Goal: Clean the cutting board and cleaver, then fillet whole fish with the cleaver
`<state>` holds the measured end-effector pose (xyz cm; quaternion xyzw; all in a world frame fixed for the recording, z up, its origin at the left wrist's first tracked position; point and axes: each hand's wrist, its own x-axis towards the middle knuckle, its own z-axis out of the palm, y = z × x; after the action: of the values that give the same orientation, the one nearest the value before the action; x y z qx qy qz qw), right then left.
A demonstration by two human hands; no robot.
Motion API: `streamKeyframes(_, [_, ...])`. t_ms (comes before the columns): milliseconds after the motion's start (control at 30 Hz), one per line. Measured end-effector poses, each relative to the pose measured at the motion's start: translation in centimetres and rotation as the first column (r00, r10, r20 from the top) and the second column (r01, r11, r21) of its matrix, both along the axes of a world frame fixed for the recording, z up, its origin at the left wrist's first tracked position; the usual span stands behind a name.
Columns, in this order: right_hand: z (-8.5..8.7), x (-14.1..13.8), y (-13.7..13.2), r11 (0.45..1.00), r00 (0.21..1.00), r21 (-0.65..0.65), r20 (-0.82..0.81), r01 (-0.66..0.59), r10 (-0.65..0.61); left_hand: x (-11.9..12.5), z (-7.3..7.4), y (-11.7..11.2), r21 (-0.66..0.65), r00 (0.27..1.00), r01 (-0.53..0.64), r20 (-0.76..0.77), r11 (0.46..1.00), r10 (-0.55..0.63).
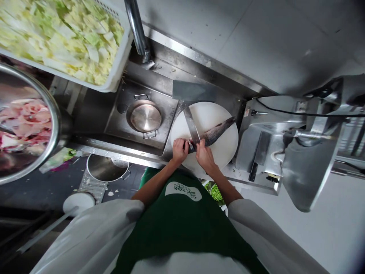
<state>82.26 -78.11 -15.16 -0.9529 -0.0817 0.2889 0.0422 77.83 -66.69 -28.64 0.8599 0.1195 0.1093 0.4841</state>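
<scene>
My left hand (180, 150) is closed on the left end of the fish (218, 133), by the near left edge of the round white board (226, 148). The fish lies on that board at a slant, with its narrow end pointing to the board's far right edge. My right hand (204, 155) is closed on the near end of the knife (191, 123); I can't see the handle, as my fingers hide it. The long blade crosses the left part of the board and reaches toward its far left edge. The board sits on the metal desk (243, 178), just beside the right edge of the sink (122, 127).

To cut well here, I think I should pin the fish down firmly, because it is likely wet and slippery. I should tuck my left fingertips in, since they are near the blade. I can't tell from here if the blade is in the skin or just above it. I would go slow, with long soft strokes, and let the sharp side do the work instead of pushing hard. If the board slides, the knife could jump, so a steady board matters.
</scene>
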Motion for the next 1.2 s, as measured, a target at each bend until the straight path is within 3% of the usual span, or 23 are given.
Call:
streamKeyframes(300, [0.3,-6.2,-2.8,0.987,0.977,-0.16,-0.211,-0.02,-0.014,0.2,0.0,-0.1,0.117,0.992,0.001,0.128,0.993,-0.016])
streamKeyframes(467, [-2.1,-5.3,-2.0,0.995,0.989,-0.098,-0.15,-0.011,-0.004,0.0,0.4,0.4,0.118,0.992,0.083,0.09,0.99,-0.094])
streamKeyframes(567, [-2.7,-4.0,-1.9,0.999,0.99,-0.036,-0.138,0.033,-0.038,-0.9,1.3,0.8,0.161,0.986,0.136,0.073,0.978,-0.149])
streamKeyframes(633, [-2.5,-3.4,-2.0,0.999,0.99,-0.004,-0.131,0.046,-0.046,-1.4,1.9,1.1,0.244,0.952,0.282,0.045,0.928,-0.302])
streamKeyframes(700, [-2.1,-3.3,-2.1,0.999,0.992,0.01,-0.113,0.05,-0.048,-1.4,2.4,1.5,0.326,0.894,0.432,-0.037,0.841,-0.446])
streamKeyframes(767, [-1.7,-3.9,-2.3,0.998,0.993,0.0,-0.101,0.055,-0.055,-0.9,2.6,1.8,0.369,0.859,0.505,-0.125,0.78,-0.497])
streamKeyframes(1000, [-1.1,-8.1,-4.0,0.992,0.982,-0.12,-0.177,0.049,-0.07,0.7,2.8,3.2,0.35,0.853,0.518,-0.152,0.781,-0.498])
streamKeyframes(1100, [-1.0,-8.3,-4.4,0.993,0.984,-0.105,-0.162,0.058,-0.075,0.4,3.3,3.8,0.341,0.834,0.551,-0.187,0.761,-0.52])
streamKeyframes(1200, [-1.0,-8.1,-4.4,0.994,0.988,-0.09,-0.139,0.061,-0.073,-0.1,4.1,4.2,0.332,0.851,0.524,-0.23,0.784,-0.472])
